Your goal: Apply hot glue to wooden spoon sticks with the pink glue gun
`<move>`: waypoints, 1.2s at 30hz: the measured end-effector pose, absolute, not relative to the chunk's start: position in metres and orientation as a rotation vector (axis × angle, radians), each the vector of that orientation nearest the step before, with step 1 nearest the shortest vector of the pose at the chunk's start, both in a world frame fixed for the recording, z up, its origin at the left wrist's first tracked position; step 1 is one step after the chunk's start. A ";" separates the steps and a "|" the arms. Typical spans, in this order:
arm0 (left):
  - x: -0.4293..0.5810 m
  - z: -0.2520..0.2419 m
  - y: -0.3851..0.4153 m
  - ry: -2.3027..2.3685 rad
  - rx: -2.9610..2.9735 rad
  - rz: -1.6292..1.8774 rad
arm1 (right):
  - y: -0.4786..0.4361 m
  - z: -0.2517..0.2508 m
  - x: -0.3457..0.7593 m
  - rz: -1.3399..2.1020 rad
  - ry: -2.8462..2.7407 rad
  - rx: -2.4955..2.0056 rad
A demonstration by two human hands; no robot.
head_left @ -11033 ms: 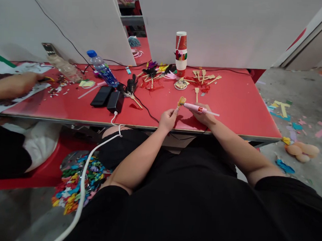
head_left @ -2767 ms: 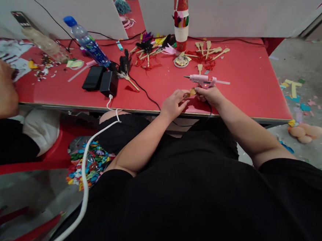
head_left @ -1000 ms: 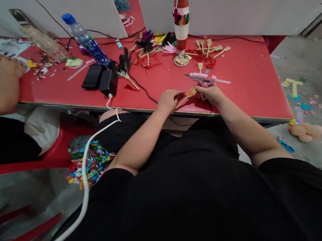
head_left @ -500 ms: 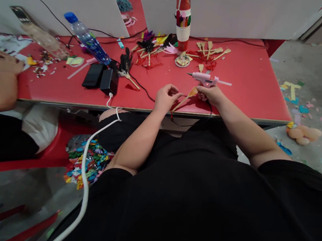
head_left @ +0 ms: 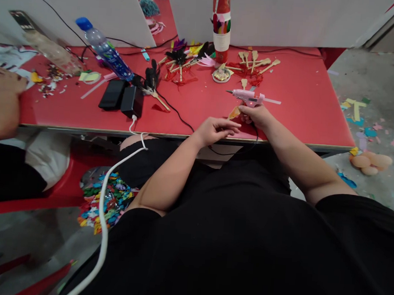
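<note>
Just in front of the idle glue gun (head_left: 246, 96), the right hand (head_left: 258, 116) pinches the yellow head of the wooden pick (head_left: 235, 112). The left hand (head_left: 215, 130) lies flat, open and empty. It looks like a fitting step, and gluing would need the gun lifted.

Both forearms are reaching forward and converging, the left hand (head_left: 215, 130) lying palm-down with fingers stretched out flat toward the right hand (head_left: 258, 116), which is sitting just beyond those fingertips, curled, with thumb and fingers pinching together.
</note>
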State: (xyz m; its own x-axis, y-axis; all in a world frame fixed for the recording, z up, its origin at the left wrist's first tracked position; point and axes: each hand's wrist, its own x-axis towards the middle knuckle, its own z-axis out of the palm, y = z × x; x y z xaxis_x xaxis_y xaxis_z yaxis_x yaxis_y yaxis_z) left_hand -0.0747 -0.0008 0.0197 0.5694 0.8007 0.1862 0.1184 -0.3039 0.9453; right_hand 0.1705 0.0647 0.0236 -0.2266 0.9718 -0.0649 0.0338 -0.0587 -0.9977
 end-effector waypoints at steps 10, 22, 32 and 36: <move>-0.074 0.027 -0.003 0.884 2.047 1.121 | 0.066 0.021 0.173 1.440 -1.401 -1.136; -0.066 0.014 -0.001 1.310 1.891 0.996 | 0.067 0.014 0.176 1.473 -1.573 -1.007; -0.060 0.014 0.000 1.298 1.760 0.990 | 0.065 0.017 0.175 1.471 -1.646 -1.002; -0.060 0.012 0.003 1.224 1.695 0.950 | 0.066 0.014 0.176 1.463 -1.631 -0.997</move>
State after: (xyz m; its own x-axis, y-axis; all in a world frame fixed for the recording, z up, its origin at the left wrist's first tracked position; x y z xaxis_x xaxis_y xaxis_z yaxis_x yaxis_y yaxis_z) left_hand -0.0601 0.0028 0.0120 0.2430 0.9639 0.1090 0.3452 -0.1909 0.9189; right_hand 0.1759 0.0663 0.0137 -0.4437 0.8960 0.0150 0.0821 0.0573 -0.9950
